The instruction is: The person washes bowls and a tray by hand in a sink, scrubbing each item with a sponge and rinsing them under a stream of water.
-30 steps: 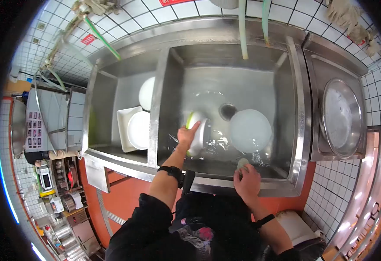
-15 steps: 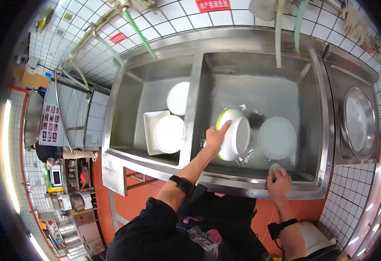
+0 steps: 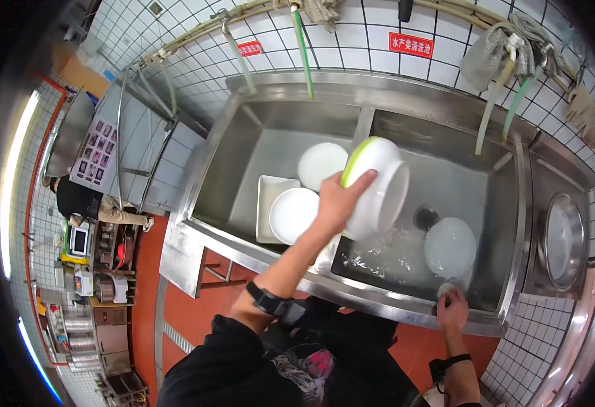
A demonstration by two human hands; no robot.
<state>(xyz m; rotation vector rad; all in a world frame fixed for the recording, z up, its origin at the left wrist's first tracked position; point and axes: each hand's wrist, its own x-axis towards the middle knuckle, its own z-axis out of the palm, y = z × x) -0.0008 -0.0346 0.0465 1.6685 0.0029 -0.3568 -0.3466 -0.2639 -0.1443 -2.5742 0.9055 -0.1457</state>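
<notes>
My left hand (image 3: 338, 203) grips a white bowl (image 3: 385, 193) with a lime-green edge, thumb along its side. The bowl is tilted on its side above the right basin (image 3: 494, 224), near the divider. In my right hand (image 3: 452, 313), at the basin's front edge, is a small pale scrubbing pad (image 3: 446, 289), partly covered by the fingers. Just beyond that hand, a white round plate (image 3: 451, 247) lies in the shallow water. Ripples show in the water below the bowl.
The left basin (image 3: 233, 173) contains a white rectangular dish (image 3: 264, 210), a round white dish (image 3: 294, 216) and another round plate (image 3: 322, 165). A metal basin (image 3: 562, 241) sits at the right. Hoses (image 3: 489, 112) hang along the tiled wall. Another person (image 3: 83, 203) stands far left.
My left hand has lifted the bowl up from the water and toward the divider. My right hand stays by the front edge with the pad. The camera view has shifted.
</notes>
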